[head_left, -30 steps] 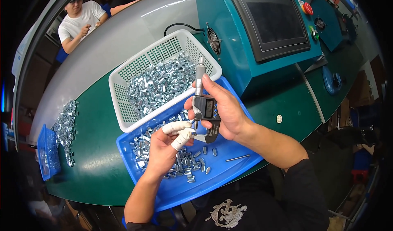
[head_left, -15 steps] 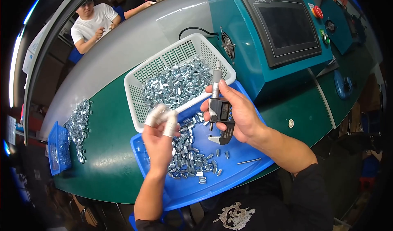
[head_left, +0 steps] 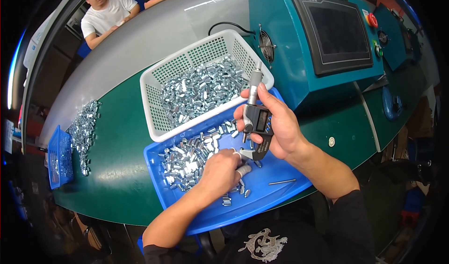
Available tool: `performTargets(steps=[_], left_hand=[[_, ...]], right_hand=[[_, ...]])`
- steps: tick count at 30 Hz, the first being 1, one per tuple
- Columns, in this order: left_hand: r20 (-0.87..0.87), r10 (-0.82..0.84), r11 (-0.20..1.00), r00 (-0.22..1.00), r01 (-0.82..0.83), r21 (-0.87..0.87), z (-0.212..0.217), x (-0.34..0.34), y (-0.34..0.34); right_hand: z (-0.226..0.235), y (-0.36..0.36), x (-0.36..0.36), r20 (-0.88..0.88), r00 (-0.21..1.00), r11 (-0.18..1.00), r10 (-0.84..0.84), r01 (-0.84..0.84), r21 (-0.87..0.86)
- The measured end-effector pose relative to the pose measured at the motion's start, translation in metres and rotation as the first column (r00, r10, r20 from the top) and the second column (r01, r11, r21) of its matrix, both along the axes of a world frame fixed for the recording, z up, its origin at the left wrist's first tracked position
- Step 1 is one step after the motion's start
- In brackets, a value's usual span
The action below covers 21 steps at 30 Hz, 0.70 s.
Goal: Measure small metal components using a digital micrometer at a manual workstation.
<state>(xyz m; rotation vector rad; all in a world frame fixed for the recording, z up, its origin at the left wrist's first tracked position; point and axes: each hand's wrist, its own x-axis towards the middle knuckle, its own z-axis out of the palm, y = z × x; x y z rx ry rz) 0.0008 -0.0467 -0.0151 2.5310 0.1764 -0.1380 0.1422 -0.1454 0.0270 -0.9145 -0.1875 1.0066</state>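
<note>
My right hand (head_left: 285, 130) is closed around a digital micrometer (head_left: 259, 119), its thimble pointing up and its black C-frame hanging low over the blue tray (head_left: 276, 196). Down at the frame's lower end is my left hand (head_left: 220, 173), with white coverings on some fingertips. Those fingers are curled together beside the measuring gap; whatever they hold is hidden. Under and around this hand lie many small shiny metal hex pieces (head_left: 184, 163), spread over the tray. A thin metal rod (head_left: 282, 182) rests in the tray's right part.
Behind the tray, a white perforated basket (head_left: 149, 107) holds a heap of metal pieces. Further left are another pile (head_left: 85, 128) and a small blue basket (head_left: 55, 161). A teal machine with a dark screen (head_left: 334, 32) stands at the right. A person (head_left: 110, 14) sits across the table.
My left hand has come down and rightward from above the tray's left side to the micrometer's lower end. The right hand still holds the micrometer. My view has shifted slightly.
</note>
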Motion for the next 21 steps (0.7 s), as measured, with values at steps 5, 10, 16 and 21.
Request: performTargets(steps=[5, 10, 16, 21], left_hand=[[0.307, 0.257, 0.943, 0.916, -0.167, -0.289, 0.006, 0.001, 0.011], [0.098, 0.572, 0.525, 0.815, -0.271, -0.807, 0.012, -0.005, 0.018], [0.033, 0.537, 0.371, 0.843, -0.201, -0.906, 0.015, -0.008, 0.016], [-0.009, 0.472, 0.324, 0.882, -0.182, -0.928, 0.015, -0.006, 0.014]], right_hand=[[-0.002, 0.001, 0.001, -0.02, 1.0, 0.999, 0.002, -0.001, 0.036], [-0.004, -0.001, 0.001, -0.011, 1.0, 0.999, 0.007, -0.007, 0.034], [-0.002, 0.0, -0.001, -0.013, 1.0, 1.0, 0.006, -0.006, 0.019], [-0.003, 0.0, 0.0, -0.018, 1.0, 1.0, -0.001, 0.002, 0.025]])
